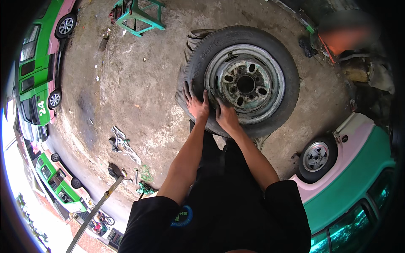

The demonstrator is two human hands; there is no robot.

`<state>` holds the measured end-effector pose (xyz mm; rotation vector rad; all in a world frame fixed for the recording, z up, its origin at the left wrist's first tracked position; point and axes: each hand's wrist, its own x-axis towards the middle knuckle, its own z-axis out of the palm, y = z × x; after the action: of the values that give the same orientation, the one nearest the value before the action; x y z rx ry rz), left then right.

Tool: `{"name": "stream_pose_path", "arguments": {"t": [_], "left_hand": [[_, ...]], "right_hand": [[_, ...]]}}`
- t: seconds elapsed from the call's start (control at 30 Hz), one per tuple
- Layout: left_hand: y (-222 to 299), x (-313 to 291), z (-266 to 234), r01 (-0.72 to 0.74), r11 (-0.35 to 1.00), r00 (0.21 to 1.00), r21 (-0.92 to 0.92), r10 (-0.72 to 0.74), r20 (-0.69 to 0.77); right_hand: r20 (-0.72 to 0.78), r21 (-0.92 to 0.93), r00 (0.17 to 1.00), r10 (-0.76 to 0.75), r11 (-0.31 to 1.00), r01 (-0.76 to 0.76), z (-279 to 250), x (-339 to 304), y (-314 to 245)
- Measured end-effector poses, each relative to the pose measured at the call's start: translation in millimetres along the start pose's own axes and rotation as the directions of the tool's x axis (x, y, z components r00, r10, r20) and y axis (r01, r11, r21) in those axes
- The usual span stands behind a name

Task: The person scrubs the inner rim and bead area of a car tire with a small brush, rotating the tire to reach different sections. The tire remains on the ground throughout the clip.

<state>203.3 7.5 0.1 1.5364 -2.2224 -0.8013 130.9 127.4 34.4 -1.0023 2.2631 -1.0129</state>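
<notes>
A large black tire (283,110) on a worn metal wheel rim (276,90) takes up the middle of the head view, its hub face toward me. My left hand (196,104) rests on the tire's near-left sidewall with fingers spread. Beside it, my right hand (226,114) has its fingers stretched out at the rim's near-left edge, where rubber meets metal. Both hands are darkened with grime, and neither grips anything. A fold of dark rubber (195,38) sticks out behind the tire's far-left side.
A green plastic stool (141,20) stands at the far left. Metal tools (122,143) lie on the stained concrete floor, near a long metal bar (95,211). A green-and-pink vehicle (354,156) is close on my right; others line the left. Clutter fills the far right.
</notes>
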Motion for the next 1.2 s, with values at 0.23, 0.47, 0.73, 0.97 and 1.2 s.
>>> {"name": "stream_pose_path", "arguments": {"t": [0.23,0.47,0.73,0.97,1.2], "left_hand": [[3.9,-3.7,-2.2,0.031,0.999,0.999,0.023,-0.032,0.029],[7.0,-0.5,-2.0,0.024,1.0,0.999,-0.009,-0.024,0.022],[4.1,-0.2,-3.4,-0.034,0.999,0.999,0.032,0.033,0.018],[2.6,-0.3,-1.9,-0.029,1.0,0.999,-0.01,0.029,0.02],[6.7,-0.2,-2.9,-0.045,0.999,0.999,-0.004,0.045,0.016]], "right_hand": [[-0.02,0.058,0.999,-0.028,0.998,0.029,-1.1,-9.8,-3.6],[0.015,0.199,1.0,0.02,0.98,-0.022,0.7,3.4,-11.4],[-0.056,0.284,0.997,0.057,0.958,-0.039,2.6,1.8,-18.4],[-0.019,0.354,0.995,0.094,0.932,-0.081,9.9,17.0,-6.2],[0.163,0.414,0.961,0.224,0.869,-0.272,1.7,8.5,-1.5]]}}
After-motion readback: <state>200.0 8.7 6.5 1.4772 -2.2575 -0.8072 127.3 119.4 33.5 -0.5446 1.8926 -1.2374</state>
